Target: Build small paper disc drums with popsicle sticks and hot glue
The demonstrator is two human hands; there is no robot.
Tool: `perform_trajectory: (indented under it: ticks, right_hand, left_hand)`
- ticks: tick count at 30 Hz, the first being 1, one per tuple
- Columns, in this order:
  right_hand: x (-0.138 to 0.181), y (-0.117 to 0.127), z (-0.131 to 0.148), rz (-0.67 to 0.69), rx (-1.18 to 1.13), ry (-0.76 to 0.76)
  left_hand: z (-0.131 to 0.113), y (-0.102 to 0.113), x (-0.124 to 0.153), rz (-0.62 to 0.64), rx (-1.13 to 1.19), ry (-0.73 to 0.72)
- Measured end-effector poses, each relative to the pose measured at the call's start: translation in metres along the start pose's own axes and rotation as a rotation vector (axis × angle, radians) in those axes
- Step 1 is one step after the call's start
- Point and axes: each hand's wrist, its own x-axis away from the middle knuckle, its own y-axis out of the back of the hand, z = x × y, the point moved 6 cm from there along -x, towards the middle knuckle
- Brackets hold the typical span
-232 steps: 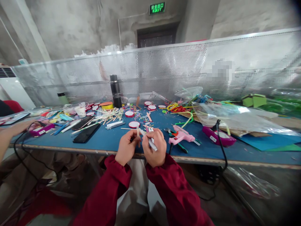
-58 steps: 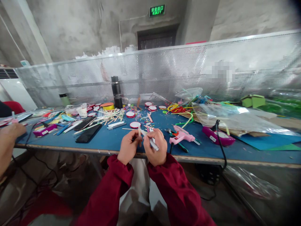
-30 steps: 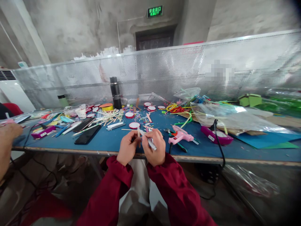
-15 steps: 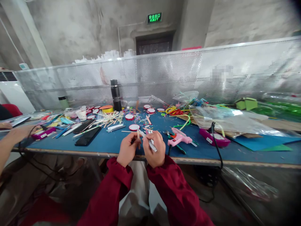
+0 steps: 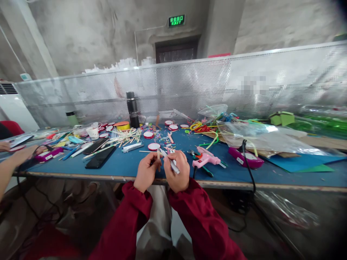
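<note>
My left hand (image 5: 145,172) is closed around a short flat wooden craft stick (image 5: 158,156), which stands upright between thumb and fingers. In my right hand (image 5: 181,169) a white marker pen (image 5: 174,167) is gripped, its front end slanting up and left close to the stick. Whether the tip touches the wood I cannot tell. Just beyond both hands lies a round lid (image 5: 154,146) with a red rim and white face. A pink glue gun (image 5: 207,159) rests on the table to the right of my right hand.
Black phones (image 5: 100,159), pale sticks (image 5: 127,135) and a black bottle (image 5: 132,111) are to the left and behind. Purple-cased devices (image 5: 245,159) with black cables sit on both sides. Plastic bags (image 5: 273,139) cover the right. A co-worker's arm (image 5: 23,159) reaches in at far left.
The view has shifted slightly. My hands keep nearly the same pose and still hold the stick and the marker pen. The co-worker's hand at far left has moved a little.
</note>
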Motion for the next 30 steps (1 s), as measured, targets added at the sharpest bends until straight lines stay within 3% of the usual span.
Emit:
perform_trajectory:
  ticks: [30]
  right_hand:
    - [0.0001,-0.002,0.0003,0.019,-0.022,0.013]
  left_hand:
    - [-0.0023,0.0009,0.001,-0.012,-0.06,-0.027]
